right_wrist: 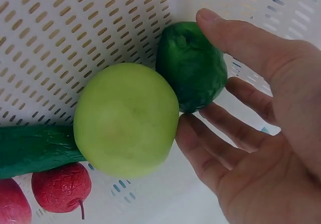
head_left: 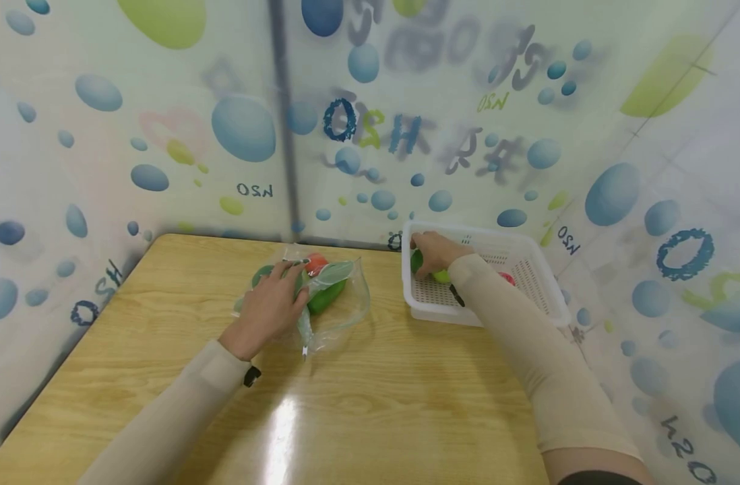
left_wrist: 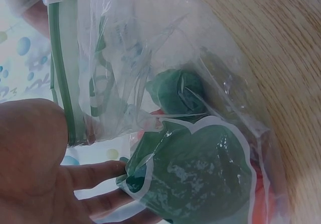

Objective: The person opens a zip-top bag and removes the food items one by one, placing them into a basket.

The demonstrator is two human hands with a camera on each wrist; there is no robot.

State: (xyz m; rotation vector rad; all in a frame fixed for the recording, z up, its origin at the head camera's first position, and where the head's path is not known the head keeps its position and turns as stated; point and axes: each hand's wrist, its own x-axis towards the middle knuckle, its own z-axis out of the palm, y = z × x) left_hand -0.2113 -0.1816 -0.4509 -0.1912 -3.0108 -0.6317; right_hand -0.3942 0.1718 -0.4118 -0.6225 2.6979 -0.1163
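My left hand [head_left: 269, 303] rests on a clear zip bag [head_left: 352, 303] lying on the table, its fingers touching the plastic. The bag has a green zip edge and a green print outlined in white. Inside it show a red round item [head_left: 315, 264] and a long green vegetable [head_left: 326, 298]. My right hand [right_wrist: 251, 108] reaches into the white basket [head_left: 445, 314] and holds a dark green bell pepper [right_wrist: 190, 66], thumb on one side and fingers on the other. Against the pepper sits a larger light green round fruit [right_wrist: 125, 118], close by the fingertips.
Also in the basket lie a cucumber [right_wrist: 37, 151], a small red fruit with a stem [right_wrist: 61, 187] and a pinkish red fruit [right_wrist: 12, 201]. The wooden table [head_left: 370, 404] meets a patterned wall covering [head_left: 376, 168] at the back, behind the basket.
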